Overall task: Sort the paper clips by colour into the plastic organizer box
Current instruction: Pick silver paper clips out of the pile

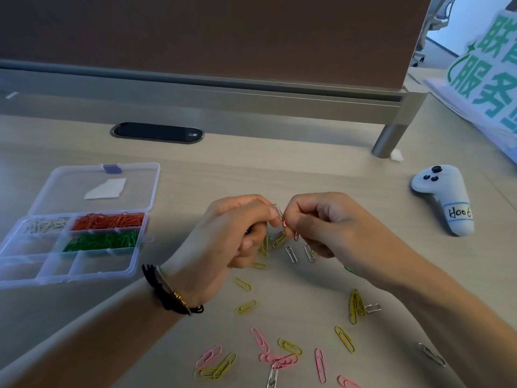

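Head view: both hands raised together over desk centre. Left hand (232, 233) pinches a silver clip (277, 210) between thumb and fingertips; right hand (324, 219) pinches a reddish clip (284, 222) that appears hooked to the silver one, with a second reddish clip (296, 235) hanging just under its fingers.

Organizer box (75, 264) sits at left, lid (95, 186) folded back flat, near edge close to the left forearm. Filled compartments, three: silver clips (46, 225) top left, orange clips (109, 220) top right, green clips (102, 240) below the orange. Other compartments look bare.

Loose clips on desk (307, 169): pink, about six, all low in frame near the front edge; yellow, roughly ten, scattered from under the hands down to the pink group, one bunch (355, 305) tangled so count unsure; silver, about six, two (291, 254) directly below the hands. A green speck shows under the right wrist, can't tell what.

White controller (444, 197) lies at right, well apart from the clips. Cable grommet (158, 132) behind, near the divider rail (223, 96). Bare desk between box and hands, and between hands and controller.
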{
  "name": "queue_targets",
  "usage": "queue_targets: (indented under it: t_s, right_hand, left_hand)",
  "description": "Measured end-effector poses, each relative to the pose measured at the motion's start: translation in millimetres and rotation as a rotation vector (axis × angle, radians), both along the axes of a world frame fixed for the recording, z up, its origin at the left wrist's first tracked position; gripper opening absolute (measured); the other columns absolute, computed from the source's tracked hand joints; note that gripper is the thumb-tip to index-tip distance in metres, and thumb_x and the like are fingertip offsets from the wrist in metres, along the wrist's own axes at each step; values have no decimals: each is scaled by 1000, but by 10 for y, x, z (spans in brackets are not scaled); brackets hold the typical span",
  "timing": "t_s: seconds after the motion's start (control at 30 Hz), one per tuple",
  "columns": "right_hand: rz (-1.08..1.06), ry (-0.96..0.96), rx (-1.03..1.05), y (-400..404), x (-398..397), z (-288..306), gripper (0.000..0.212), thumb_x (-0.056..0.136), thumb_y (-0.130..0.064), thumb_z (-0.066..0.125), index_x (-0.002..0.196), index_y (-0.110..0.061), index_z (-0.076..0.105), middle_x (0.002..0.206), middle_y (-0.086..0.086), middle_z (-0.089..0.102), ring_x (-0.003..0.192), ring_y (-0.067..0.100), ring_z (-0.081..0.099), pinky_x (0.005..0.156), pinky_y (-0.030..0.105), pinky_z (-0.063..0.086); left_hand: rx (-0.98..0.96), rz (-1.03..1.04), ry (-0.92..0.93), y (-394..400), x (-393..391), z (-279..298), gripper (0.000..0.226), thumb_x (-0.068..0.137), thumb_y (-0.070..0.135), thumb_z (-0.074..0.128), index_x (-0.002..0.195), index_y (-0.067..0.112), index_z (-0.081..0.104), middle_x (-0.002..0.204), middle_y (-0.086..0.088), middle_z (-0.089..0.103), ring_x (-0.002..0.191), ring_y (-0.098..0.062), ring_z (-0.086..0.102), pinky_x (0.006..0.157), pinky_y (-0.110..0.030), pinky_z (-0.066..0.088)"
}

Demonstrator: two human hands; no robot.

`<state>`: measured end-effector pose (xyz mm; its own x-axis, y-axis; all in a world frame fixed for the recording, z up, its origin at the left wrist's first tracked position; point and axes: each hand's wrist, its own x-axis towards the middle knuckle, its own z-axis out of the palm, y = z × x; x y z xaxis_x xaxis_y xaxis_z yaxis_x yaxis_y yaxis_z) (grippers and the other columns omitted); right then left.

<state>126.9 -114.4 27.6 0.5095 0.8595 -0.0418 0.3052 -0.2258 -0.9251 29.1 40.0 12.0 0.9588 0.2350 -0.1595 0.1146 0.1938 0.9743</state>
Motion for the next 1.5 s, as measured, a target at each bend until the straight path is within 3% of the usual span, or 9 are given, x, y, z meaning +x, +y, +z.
queue_targets:
  t_s: [0.17,0.23,0.33,0.57,0.77,0.93,1.17,1.3,1.5]
  right_hand:
    - [-78,-64,16,-31,15,59,22,97,-10,60,79,-10,73,51,-4,57,48,2,43,47,14,34]
    - [-100,-145,10,-35,-12,70,19,94,-19,64,78,-18,75,62,16,59,53,11,44,50,20,36]
    - [-87,-156,6,-10,-75,77,18,93,-24,67,77,-19,74,66,21,59,54,18,43,52,36,36]
    - [-76,70,90,-9,-105,110,31,95,-7,59,68,-15,70,51,-9,44,47,5,32,47,12,27]
    - [-90,203,104,-8,-141,163,23,82,-20,55,61,-15,65,54,3,39,49,15,23,44,23,17]
    - [-97,334,123,-1,-150,176,25,79,-22,55,55,-14,57,54,4,31,48,15,21,44,24,14]
    - [-157,-107,130,-68,-151,201,27,86,-20,58,62,-8,61,48,-8,37,44,4,29,44,13,24]
    - [-196,-438,133,-85,-132,111,25,95,-20,59,70,-15,63,53,1,50,48,14,42,45,19,29]
    - [-235,-841,187,-100,-65,31,14,96,-24,61,85,-19,67,60,-16,48,54,8,43,50,28,37]
  left_hand:
    - [14,104,-37,-8,0,-4,13,74,20,59,65,13,63,47,0,27,42,-12,15,42,-17,15]
    - [45,181,-80,-18,1,-12,13,74,18,60,63,13,65,47,-1,30,42,-12,17,42,-18,16]
    - [104,263,-146,-33,-5,8,13,74,16,60,64,11,66,47,-4,33,39,-12,22,42,-18,19]
    - [476,315,-359,-92,-56,68,16,84,6,60,69,6,64,42,5,47,40,-19,35,40,-35,35]
    - [665,307,-465,-72,-90,89,14,83,1,61,71,7,64,49,-11,50,42,-27,45,40,-30,40]
    - [534,266,-438,-111,-99,103,14,84,6,61,70,9,64,47,-6,49,41,-21,39,40,-32,36]
    - [316,233,-285,-67,-71,92,15,80,17,58,69,10,64,44,-5,43,40,-13,31,48,-28,33]
    - [99,166,-206,-50,-42,73,14,78,15,55,67,11,62,44,-6,36,39,-13,21,41,-17,19]
    - [-49,62,-163,-51,-46,79,14,78,15,54,68,10,62,47,-4,31,40,-9,16,41,-18,11]
